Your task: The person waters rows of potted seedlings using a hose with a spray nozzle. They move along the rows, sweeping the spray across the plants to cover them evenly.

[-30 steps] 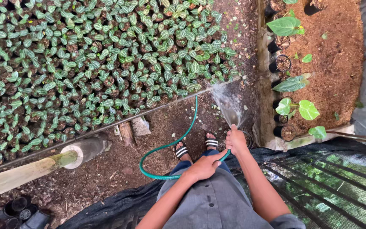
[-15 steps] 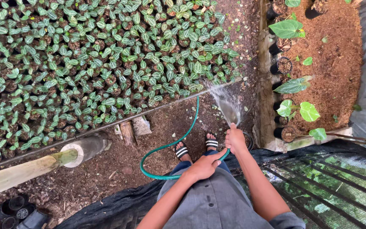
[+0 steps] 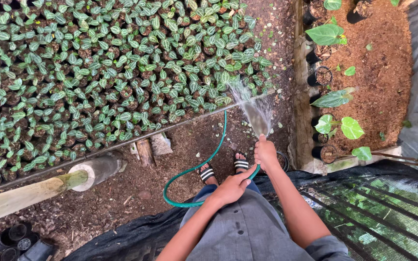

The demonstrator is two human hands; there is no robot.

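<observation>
A thin green hose (image 3: pixel 189 171) loops over the dirt ground in front of my feet. My right hand (image 3: pixel 266 153) grips the hose end, with a fan of water (image 3: pixel 251 107) spraying from it toward the near right corner of a large bed of small potted seedlings (image 3: pixel 102 72). My left hand (image 3: pixel 232 186) holds the hose a little further back, just above my lap. Both my feet in striped sandals (image 3: pixel 223 170) stand on the soil below the hands.
A pale pole set in a concrete-filled pipe (image 3: pixel 93 171) lies to the left. Larger-leafed potted plants (image 3: pixel 337 126) line a wooden-edged soil bed (image 3: pixel 378 72) on the right. Black plastic sheet and green mesh (image 3: pixel 383 208) lie at lower right. Empty black pots (image 3: pixel 20 239) sit at lower left.
The spray has swung slightly left and further onto the seedling bed's corner. Both hands keep their hold on the hose, barely shifted.
</observation>
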